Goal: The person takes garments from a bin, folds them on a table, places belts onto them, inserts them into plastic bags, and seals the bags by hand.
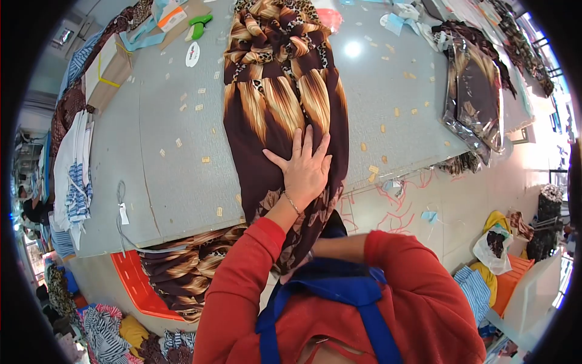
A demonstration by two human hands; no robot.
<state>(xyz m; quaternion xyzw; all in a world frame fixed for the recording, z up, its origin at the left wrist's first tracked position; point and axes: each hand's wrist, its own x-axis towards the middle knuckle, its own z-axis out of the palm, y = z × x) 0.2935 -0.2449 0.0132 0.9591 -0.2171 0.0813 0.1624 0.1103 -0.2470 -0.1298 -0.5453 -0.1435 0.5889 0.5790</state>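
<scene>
A long dark brown dress with tan flame-like streaks and leopard trim lies lengthwise on the grey table. Its lower end hangs over the near edge toward my body. My left hand rests flat on the dress, palm down, fingers spread, holding nothing. A thin bracelet circles that wrist. My right forearm reaches in below the table edge, beside the hanging cloth. The fingers of my right hand are hidden by the cloth and the blue apron, so its grip does not show.
The grey table carries small paper labels, a green tool and a plastic-bagged garment. White clothes hang at its left. Below stands a red-orange crate with similar patterned fabric. Clothes lie in piles on both sides.
</scene>
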